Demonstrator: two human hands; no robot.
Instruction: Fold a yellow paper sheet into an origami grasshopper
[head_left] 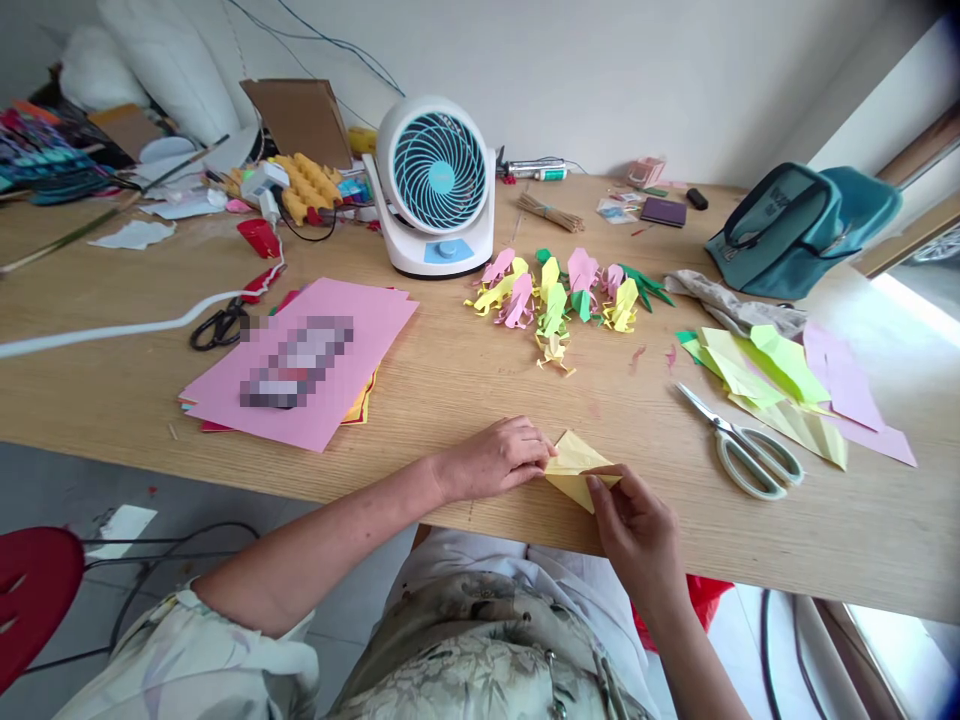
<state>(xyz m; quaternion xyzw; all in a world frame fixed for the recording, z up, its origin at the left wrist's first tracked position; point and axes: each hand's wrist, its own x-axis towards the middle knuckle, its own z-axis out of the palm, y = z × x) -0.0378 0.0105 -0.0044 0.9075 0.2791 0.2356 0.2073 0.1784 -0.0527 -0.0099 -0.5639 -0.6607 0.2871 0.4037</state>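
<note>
A small piece of pale yellow folded paper [571, 455] lies at the table's front edge between my two hands. My left hand [510, 458] is closed at its left corner, fingertips pressed on the paper. On the right side, my right hand [634, 510] pinches a folded flap between thumb and fingers. Beyond the hands stands a group of folded paper figures [553, 310] in pink, yellow and green. Scissors [750, 450] with pale handles rest to the right of my right hand, their blades pointing away to the left.
Pink paper sheets [360, 340] are stacked at left, a blurred item on top. Behind stands a white fan [439, 185]. Cut paper pieces [780, 370], a grey cloth [739, 300] and a teal bag [795, 230] occupy the right. A white cable [150, 328] crosses the left side.
</note>
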